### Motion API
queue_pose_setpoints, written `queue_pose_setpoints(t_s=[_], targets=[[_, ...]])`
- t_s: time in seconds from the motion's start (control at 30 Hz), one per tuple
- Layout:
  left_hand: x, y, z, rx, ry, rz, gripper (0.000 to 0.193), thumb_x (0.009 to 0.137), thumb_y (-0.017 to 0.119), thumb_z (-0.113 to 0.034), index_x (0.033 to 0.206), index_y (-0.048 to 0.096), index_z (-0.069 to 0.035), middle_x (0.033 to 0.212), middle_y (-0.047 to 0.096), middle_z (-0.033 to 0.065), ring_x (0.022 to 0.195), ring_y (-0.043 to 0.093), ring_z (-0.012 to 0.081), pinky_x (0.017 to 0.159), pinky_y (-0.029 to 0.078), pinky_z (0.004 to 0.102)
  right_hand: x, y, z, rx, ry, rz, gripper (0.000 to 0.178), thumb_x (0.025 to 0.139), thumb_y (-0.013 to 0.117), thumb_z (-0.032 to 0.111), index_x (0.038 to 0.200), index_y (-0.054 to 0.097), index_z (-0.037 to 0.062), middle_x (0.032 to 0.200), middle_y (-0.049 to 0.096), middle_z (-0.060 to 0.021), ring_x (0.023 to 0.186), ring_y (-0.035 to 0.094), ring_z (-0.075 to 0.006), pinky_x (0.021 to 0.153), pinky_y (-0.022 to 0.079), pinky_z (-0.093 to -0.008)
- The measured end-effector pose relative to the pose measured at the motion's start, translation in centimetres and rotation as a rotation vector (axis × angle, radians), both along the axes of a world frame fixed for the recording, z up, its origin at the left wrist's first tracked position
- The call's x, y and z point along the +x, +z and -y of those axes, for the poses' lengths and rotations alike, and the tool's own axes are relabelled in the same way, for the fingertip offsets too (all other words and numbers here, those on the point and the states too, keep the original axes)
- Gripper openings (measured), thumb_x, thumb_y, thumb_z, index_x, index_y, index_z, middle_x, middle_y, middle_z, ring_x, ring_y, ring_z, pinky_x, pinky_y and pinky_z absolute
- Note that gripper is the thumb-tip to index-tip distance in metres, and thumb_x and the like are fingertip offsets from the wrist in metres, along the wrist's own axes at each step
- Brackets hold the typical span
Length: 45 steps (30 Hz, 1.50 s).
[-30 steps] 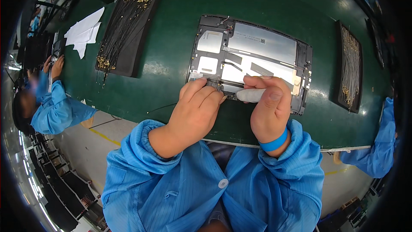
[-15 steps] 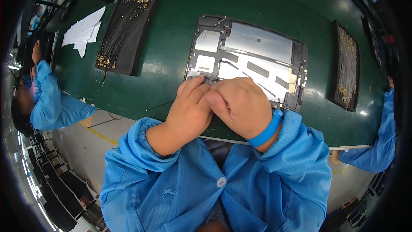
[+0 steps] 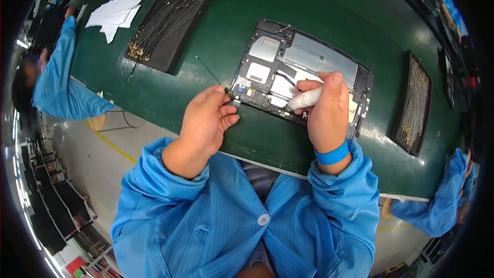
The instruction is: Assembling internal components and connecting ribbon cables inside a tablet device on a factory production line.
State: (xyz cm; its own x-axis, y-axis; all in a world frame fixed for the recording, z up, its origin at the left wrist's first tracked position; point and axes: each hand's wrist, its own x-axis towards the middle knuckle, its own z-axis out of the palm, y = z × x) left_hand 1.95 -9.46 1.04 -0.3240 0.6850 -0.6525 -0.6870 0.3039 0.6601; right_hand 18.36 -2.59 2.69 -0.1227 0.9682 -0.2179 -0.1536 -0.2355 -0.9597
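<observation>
A tablet-like device point(image 3: 322, 45) lies opened on the green table, its silver battery plates and black frame showing. My left hand point(image 3: 206, 118) is closed at its near left corner, thumb and forefinger pinching a thin black cable point(image 3: 208, 70). One free end of that cable sticks out over the table, away from me. Over the device's near edge, my right hand point(image 3: 329, 116) is closed around a tapered, white-wrapped tool point(image 3: 307, 99). The tool's tip points down to the left at the black frame; what it touches there is too small to tell.
A black tray point(image 3: 177, 25) of thin black cables with gold ends stands at the far left, beside white paper sheets point(image 3: 116, 13). Another cable tray point(image 3: 411, 103) is at the right. People in blue sleeves point(image 3: 62, 92) sit at both sides.
My hands were together at the device's near edge and have moved apart. The left went to the corner; the right turned, bringing the white-wrapped tool into sight. The view has shifted slightly.
</observation>
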Motion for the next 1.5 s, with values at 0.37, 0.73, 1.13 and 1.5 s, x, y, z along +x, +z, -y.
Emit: queue_pose_setpoints(t_s=[0.37, 0.73, 1.13, 1.5], targets=[[-1.6, 0.8, -2.2, -0.173, -0.243, -0.176, 0.018, 0.079, 0.048, -0.021, 0.080, 0.053, -0.003, 0.062, 0.045, -0.0011, 0.052, 0.041, 0.0065, 0.044, 0.034, 0.0186, -0.2, -0.1, 0.3, 0.051, 0.021, 0.060, 0.047, 0.085, 0.030, 0.042, 0.099, 0.036, -0.0021, 0.076, 0.055, -0.0141, 0.062, 0.054, -0.0185, 0.049, 0.041, -0.0256], [0.7, 2.8, 3.9, -0.115, -0.693, -0.272, 0.030, 0.080, 0.049, -0.017, 0.102, 0.050, 0.003, 0.068, 0.050, 0.0004, 0.058, 0.045, 0.0058, 0.049, 0.040, 0.0188, -0.1, 0.1, 0.4, 0.034, 0.028, 0.036, 0.040, 0.086, 0.033, 0.036, 0.099, 0.039, -0.0016, 0.078, 0.055, -0.0135, 0.059, 0.053, -0.0134, 0.051, 0.041, -0.0227], [1.2, 1.3, 1.2, -0.161, -0.667, -0.061, 0.037, 0.078, 0.052, -0.015, 0.108, 0.043, 0.005, 0.070, 0.051, 0.0022, 0.056, 0.048, 0.0068, 0.047, 0.040, 0.0182, -0.9, 1.8, -2.3, 0.052, 0.616, 0.565, 0.033, 0.076, 0.044, 0.022, 0.101, 0.048, 0.0004, 0.087, 0.056, -0.0170, 0.063, 0.057, -0.0209, 0.061, 0.045, -0.0288], [0.6, 0.7, 0.9, -0.108, -0.569, 0.051, 0.029, 0.083, 0.044, -0.019, 0.107, 0.044, -0.002, 0.064, 0.054, 0.0060, 0.052, 0.054, 0.0145, 0.042, 0.044, 0.0237, -0.7, 0.2, -3.6, 0.338, 0.763, 0.797, 0.026, 0.072, 0.045, 0.022, 0.084, 0.058, 0.0029, 0.078, 0.058, -0.0171, 0.071, 0.055, -0.0307, 0.067, 0.044, -0.0357]])
